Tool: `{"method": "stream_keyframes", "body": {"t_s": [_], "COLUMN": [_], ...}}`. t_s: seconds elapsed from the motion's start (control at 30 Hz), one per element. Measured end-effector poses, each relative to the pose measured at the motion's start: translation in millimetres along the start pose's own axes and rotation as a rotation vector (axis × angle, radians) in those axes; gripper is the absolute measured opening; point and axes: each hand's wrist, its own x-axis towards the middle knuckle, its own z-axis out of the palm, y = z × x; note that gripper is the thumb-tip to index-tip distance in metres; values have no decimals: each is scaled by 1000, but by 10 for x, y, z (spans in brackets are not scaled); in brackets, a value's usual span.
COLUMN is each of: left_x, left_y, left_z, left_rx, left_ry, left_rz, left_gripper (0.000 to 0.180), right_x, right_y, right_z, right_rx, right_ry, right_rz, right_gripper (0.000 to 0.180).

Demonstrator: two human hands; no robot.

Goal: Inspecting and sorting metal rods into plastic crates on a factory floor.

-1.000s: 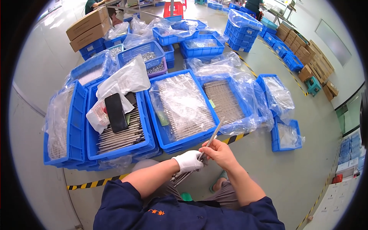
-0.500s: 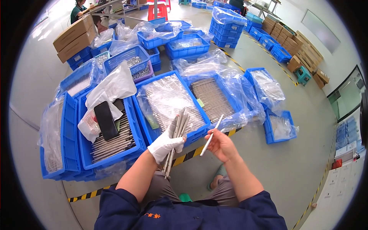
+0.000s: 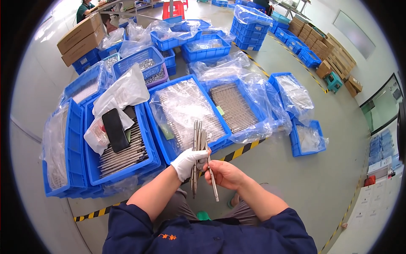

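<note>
My left hand, in a white glove, grips a bundle of long thin metal rods held upright in front of me. My bare right hand sits right beside it and pinches a single metal rod that points down and slightly right. Just beyond the hands lies a blue crate lined with clear plastic and filled with more rods. The crate to its left holds rods too, with a black phone and a white plastic bag lying on top.
Several more blue crates with plastic liners surround me, one on the right with rods and a small one on the grey floor. Yellow-black tape runs across the floor. Cardboard boxes stand at the back left, where a person sits.
My left hand has raised the rod bundle upright in front of the crate. My right hand has swung its single rod from pointing up toward the crate to pointing down beside the bundle.
</note>
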Motion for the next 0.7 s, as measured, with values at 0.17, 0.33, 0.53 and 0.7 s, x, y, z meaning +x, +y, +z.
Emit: {"method": "stream_keyframes", "body": {"t_s": [0.17, 0.33, 0.53, 0.7], "left_x": [66, 67, 10, 18], "left_y": [126, 305, 295, 251], "left_z": [-222, -420, -414, -349], "left_rx": [-162, -521, -564, -587], "left_ry": [73, -266, -58, 5], "left_rz": [14, 180, 290, 371], "left_gripper": [10, 8, 4, 12], "right_x": [-36, -128, -284, -207], "right_y": [159, 299, -51, -59], "right_z": [245, 221, 215, 0], "right_rx": [-54, -224, -451, 53], "right_ry": [-2, -296, -210, 151], "right_rz": [192, 374, 263, -205], "right_gripper": [18, 15, 12, 12]}}
